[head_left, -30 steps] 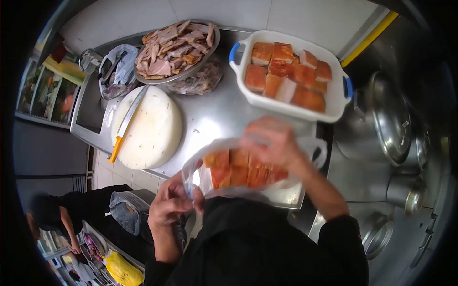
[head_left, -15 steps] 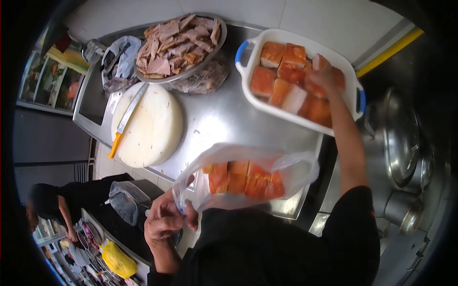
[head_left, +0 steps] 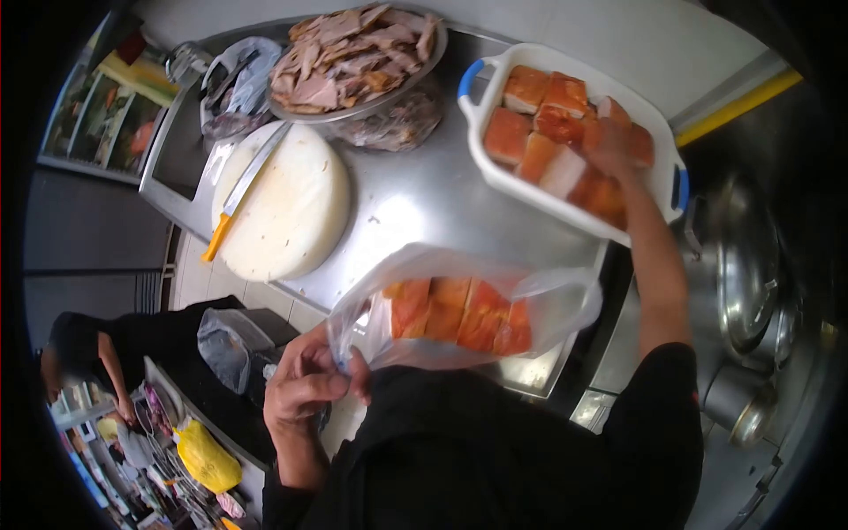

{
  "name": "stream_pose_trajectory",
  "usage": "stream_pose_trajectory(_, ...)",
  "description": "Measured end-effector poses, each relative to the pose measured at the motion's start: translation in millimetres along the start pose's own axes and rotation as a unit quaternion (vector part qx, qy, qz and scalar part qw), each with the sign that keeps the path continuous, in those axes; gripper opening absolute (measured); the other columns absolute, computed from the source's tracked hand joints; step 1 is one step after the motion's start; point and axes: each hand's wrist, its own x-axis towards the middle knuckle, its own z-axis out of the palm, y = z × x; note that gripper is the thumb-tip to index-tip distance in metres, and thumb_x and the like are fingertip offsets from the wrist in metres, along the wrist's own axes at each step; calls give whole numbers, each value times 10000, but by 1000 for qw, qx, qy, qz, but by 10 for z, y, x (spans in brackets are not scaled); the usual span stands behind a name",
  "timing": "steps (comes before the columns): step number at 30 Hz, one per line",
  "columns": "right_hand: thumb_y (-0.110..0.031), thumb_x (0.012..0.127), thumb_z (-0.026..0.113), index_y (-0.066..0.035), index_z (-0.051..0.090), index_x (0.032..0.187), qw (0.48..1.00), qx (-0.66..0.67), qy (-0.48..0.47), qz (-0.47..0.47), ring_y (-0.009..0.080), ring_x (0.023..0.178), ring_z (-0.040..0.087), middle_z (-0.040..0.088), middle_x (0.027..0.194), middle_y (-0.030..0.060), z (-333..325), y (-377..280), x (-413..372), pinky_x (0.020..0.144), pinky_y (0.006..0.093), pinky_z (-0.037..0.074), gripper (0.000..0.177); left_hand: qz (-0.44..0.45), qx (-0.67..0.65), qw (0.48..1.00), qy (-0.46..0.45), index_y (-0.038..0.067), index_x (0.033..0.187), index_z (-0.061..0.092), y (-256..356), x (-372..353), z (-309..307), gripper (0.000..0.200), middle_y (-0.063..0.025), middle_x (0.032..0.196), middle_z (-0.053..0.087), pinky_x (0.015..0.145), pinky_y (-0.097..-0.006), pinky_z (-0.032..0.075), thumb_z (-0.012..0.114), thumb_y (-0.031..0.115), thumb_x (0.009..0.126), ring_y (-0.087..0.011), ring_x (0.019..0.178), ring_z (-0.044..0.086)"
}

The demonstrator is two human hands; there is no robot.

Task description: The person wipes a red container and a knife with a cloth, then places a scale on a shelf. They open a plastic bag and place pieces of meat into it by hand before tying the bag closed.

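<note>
My left hand (head_left: 309,380) is closed on the gathered edge of a clear plastic bag (head_left: 565,300), held in front of my body. Inside the bag lie several blocks of pork with orange-red skin (head_left: 450,318). My right hand (head_left: 611,146) reaches into a white tub (head_left: 521,187) with blue handles and rests among more pork blocks (head_left: 509,134). Its fingers are blurred and partly hidden, so a grip cannot be made out. One pale-sided block (head_left: 563,172) sits just left of this hand.
On the steel counter (head_left: 389,238), a knife (head_left: 243,194) with an orange handle lies across a round white chopping block (head_left: 300,208). A metal bowl of sliced meat (head_left: 353,57) stands behind. Large steel pots (head_left: 746,265) are at right. Another person (head_left: 88,353) works at lower left.
The view has shifted slightly, moving the counter things right and up. My right hand stays among the pork blocks in the tub, and my left hand keeps its hold on the bag.
</note>
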Motion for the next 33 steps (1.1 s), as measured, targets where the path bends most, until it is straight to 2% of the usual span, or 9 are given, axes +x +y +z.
stream_pose_trajectory(1, -345, 672, 824, -41, 435, 1412, 999, -1, 32, -18, 347, 1257, 539, 548, 1369, 194, -80, 16, -81, 1018, 416, 480, 890, -2, 26, 1000, -2, -132, 1473, 266, -18, -14, -78, 925, -196, 731, 620, 649, -363, 532, 685, 97, 681, -291, 652, 641)
stream_pose_trajectory(5, -312, 653, 839, 9, 499, 1341, 963, 262, 40, 44, 260, 1162, 599, 580, 1318, 164, -577, 63, -522, 973, 353, 479, 832, -12, 41, 999, 14, -145, 1448, 311, -28, -38, -72, 909, -174, 702, 612, 623, -330, 529, 713, 129, 681, -266, 628, 641)
stream_pose_trajectory(10, -277, 658, 853, -15, 442, 1391, 793, 596, 88, -92, 264, 1178, 582, 535, 1353, 136, -1307, -195, -1699, 1025, 395, 454, 881, 5, 50, 999, -3, -177, 1416, 335, -37, 22, -17, 860, -181, 709, 621, 601, -304, 524, 706, 203, 739, -241, 608, 642)
stream_pose_trajectory(13, -288, 624, 880, -31, 401, 1415, 652, 755, -46, -59, 249, 1214, 573, 515, 1374, 126, -1434, -880, -2661, 1076, 402, 426, 960, 19, 69, 997, -37, -180, 1412, 332, -57, 75, -41, 859, -187, 714, 619, 593, -319, 518, 675, 328, 810, -256, 600, 637)
stream_pose_trajectory(16, -270, 549, 899, -51, 457, 1369, 695, 673, -142, -209, 236, 1191, 586, 567, 1300, 135, -1207, -1658, -3018, 987, 391, 494, 956, 23, 56, 996, -59, -177, 1420, 316, -63, 60, -46, 862, -190, 719, 611, 595, -335, 513, 654, 361, 838, -264, 607, 635)
stream_pose_trajectory(18, -236, 541, 868, -31, 501, 1321, 761, 590, -223, -151, 272, 1129, 617, 585, 1252, 157, -942, -2031, -3144, 958, 404, 504, 886, 22, 68, 995, -68, -167, 1441, 289, -57, 32, -66, 901, -199, 733, 602, 616, -346, 513, 617, 443, 865, -272, 635, 624)
stream_pose_trajectory(20, -232, 533, 851, -26, 538, 1276, 838, 476, -158, -216, 330, 1097, 616, 578, 1242, 170, -552, -2214, -3257, 954, 427, 498, 832, 16, 68, 996, -62, -162, 1449, 283, -54, -8, -78, 916, -203, 738, 600, 626, -348, 513, 599, 476, 873, -274, 645, 617)
stream_pose_trajectory(26, -268, 526, 862, -41, 558, 1234, 915, 273, -159, -252, 332, 1136, 527, 588, 1196, 142, -112, -2460, -3606, 940, 445, 463, 803, 12, 91, 994, -63, -157, 1453, 289, -87, -73, -88, 927, -201, 735, 590, 633, -354, 514, 575, 520, 887, -263, 655, 601)
stream_pose_trajectory(33, -251, 595, 851, -43, 537, 1253, 908, 283, -71, -300, 392, 1171, 449, 480, 1230, 171, 460, -2532, -3701, 1011, 508, 393, 758, 17, 79, 994, -74, -149, 1463, 269, -101, -43, -85, 937, -201, 738, 588, 641, -354, 524, 602, 504, 880, -263, 664, 607)
